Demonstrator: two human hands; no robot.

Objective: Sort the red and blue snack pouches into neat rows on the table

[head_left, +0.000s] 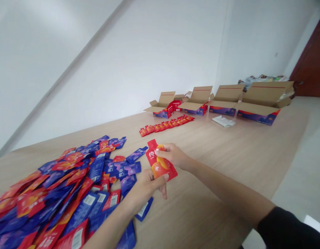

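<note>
My right hand (172, 155) pinches the upper part of a red sachet with an orange fruit print (162, 169), its fingers over the front. My left hand (147, 186) grips the sachet's lower edge from the near side, thumb across it. The sachet is tilted and hangs just above the table. Beside my left hand lies a large loose heap of red and blue sachets (71, 183), and my left forearm passes over its edge. Barcodes show on the backs of several of them.
A neat overlapping row of red sachets (165, 126) lies farther along the light wooden table (214, 166). Several open cardboard boxes with red and blue sides (258, 103) stand at the far end, beside a white paper packet (222, 121). A white wall runs behind.
</note>
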